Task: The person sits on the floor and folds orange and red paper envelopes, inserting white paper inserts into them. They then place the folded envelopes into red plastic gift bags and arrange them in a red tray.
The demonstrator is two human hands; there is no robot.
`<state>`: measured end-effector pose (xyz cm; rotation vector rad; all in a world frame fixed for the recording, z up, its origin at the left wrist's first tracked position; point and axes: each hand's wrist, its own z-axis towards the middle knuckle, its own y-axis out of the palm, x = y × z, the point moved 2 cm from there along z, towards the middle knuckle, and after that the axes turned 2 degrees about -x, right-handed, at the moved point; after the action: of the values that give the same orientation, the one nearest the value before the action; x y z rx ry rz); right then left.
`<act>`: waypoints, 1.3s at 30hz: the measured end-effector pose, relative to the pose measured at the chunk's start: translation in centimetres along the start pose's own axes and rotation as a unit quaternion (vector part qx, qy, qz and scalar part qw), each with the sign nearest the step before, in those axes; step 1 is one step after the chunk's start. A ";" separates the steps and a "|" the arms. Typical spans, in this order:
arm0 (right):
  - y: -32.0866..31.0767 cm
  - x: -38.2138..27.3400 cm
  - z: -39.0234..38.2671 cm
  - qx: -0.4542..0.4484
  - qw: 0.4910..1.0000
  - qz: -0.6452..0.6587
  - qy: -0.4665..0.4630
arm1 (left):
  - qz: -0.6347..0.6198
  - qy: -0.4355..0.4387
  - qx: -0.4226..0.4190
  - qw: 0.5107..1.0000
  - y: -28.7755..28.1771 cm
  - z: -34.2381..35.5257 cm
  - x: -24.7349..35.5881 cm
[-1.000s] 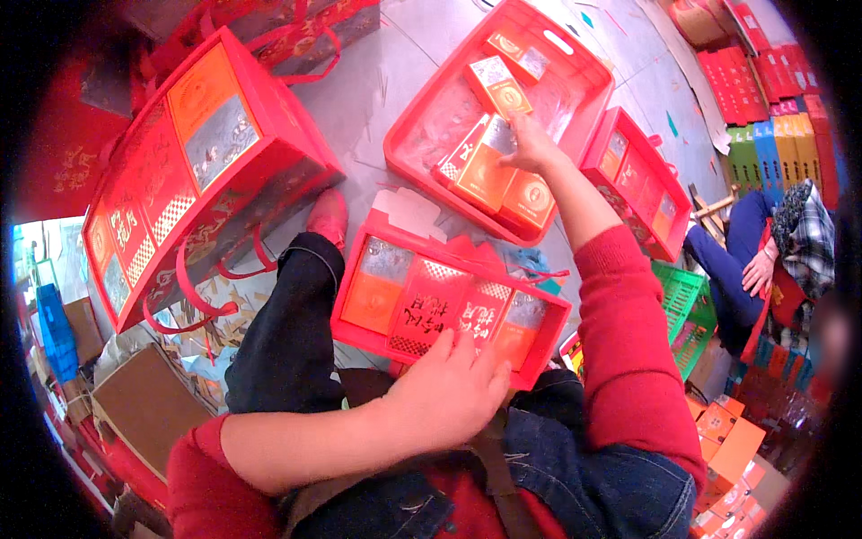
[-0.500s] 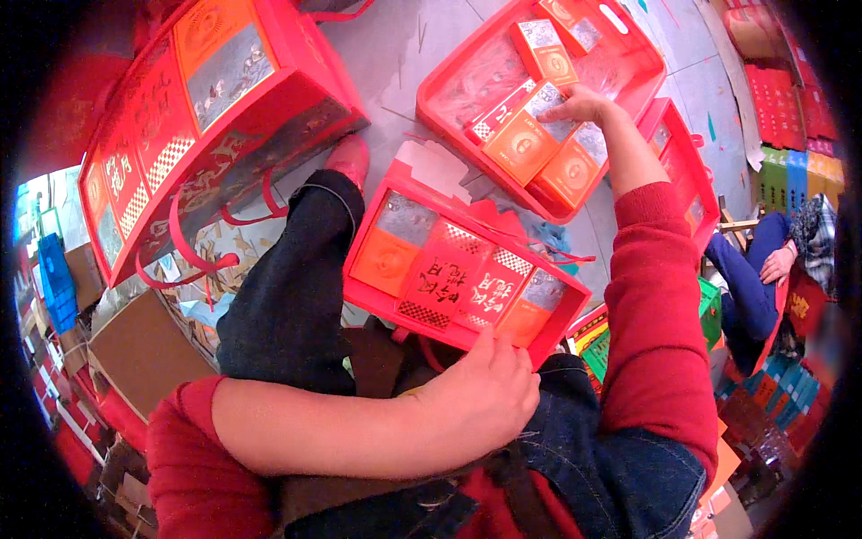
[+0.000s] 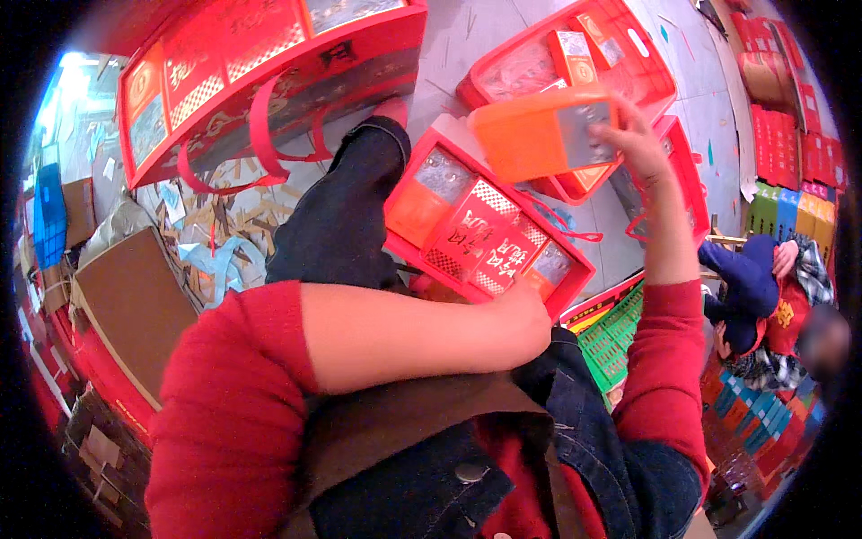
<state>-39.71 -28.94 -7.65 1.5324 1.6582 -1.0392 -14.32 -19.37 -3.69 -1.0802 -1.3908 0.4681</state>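
My right hand (image 3: 633,144) grips an orange box with a silver end (image 3: 525,135), lifted above the red plastic tray (image 3: 664,85), which holds a few smaller orange boxes (image 3: 575,63). My left hand (image 3: 521,319) is closed at the near edge of an open red gift box (image 3: 449,234) in front of me, its fingertips partly hidden. That box holds red-and-checked packs in the middle and orange-and-silver ones at both ends. My left forearm crosses my lap.
A large red box with ribbon handles (image 3: 224,54) stands at upper left, cardboard (image 3: 130,319) below it among paper scraps. Another red box (image 3: 682,171) is right of the tray. A green crate (image 3: 611,332), a seated person (image 3: 745,287) and stacked coloured boxes (image 3: 772,144) are at right.
My right hand has lifted an orange box out of the tray, bringing it up toward me. My left hand stays at the gift box's edge. The view has shifted, moving the scene upward.
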 end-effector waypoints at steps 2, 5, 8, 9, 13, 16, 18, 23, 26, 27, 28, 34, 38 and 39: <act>4.0 1.4 0.6 -0.063 0.996 -0.040 -0.052 | 0.034 0.023 -0.037 0.998 0.4 -0.1 0.5; 9.5 2.6 2.1 -0.159 0.986 -0.019 -0.051 | -0.009 0.023 -0.122 0.992 1.7 0.7 1.1; 12.2 2.8 3.7 -0.228 0.970 -0.078 -0.030 | 0.004 0.029 -0.110 0.993 0.9 -0.1 1.2; 12.7 2.4 4.0 -0.245 0.966 -0.086 -0.005 | -0.004 0.031 -0.111 0.993 1.1 0.1 1.2; 14.0 2.7 5.5 -0.284 0.943 -0.173 0.010 | -0.007 0.037 -0.111 0.993 1.2 0.6 1.4; 14.2 5.3 6.8 -0.276 0.940 -0.194 -0.059 | -0.006 0.037 -0.115 0.993 0.2 -0.1 1.1; 15.3 6.8 6.3 -0.252 0.934 -0.247 -0.057 | -0.010 0.039 -0.122 0.992 -0.4 -0.5 0.9; 20.3 6.7 1.7 0.049 0.876 -0.429 -0.217 | 0.035 0.034 -0.089 0.995 -1.4 -1.2 0.5; 21.4 7.7 1.5 0.131 0.844 -0.459 -0.243 | 0.013 0.016 -0.128 0.992 -1.0 -0.9 0.9; 21.5 7.7 1.7 0.152 0.830 -0.469 -0.260 | 0.022 0.011 -0.137 0.990 -0.7 -0.7 1.0; 21.7 7.8 1.9 0.173 0.815 -0.479 -0.278 | 0.031 0.005 -0.145 0.989 -0.4 -0.7 1.1; 23.0 8.7 0.9 0.090 0.883 -0.362 -0.285 | -0.037 0.015 -0.163 0.986 -0.5 -0.3 1.2; 23.2 10.7 2.2 0.073 0.847 -0.427 -0.307 | 0.014 0.015 -0.146 0.989 0.1 0.2 1.1; 23.3 10.7 2.4 0.067 0.830 -0.455 -0.315 | 0.010 0.019 -0.154 0.988 0.2 0.2 1.0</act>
<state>-17.92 -25.79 -20.99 0.2564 1.8037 -1.9117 -14.22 -18.37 -3.31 -1.3454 -1.4496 0.2493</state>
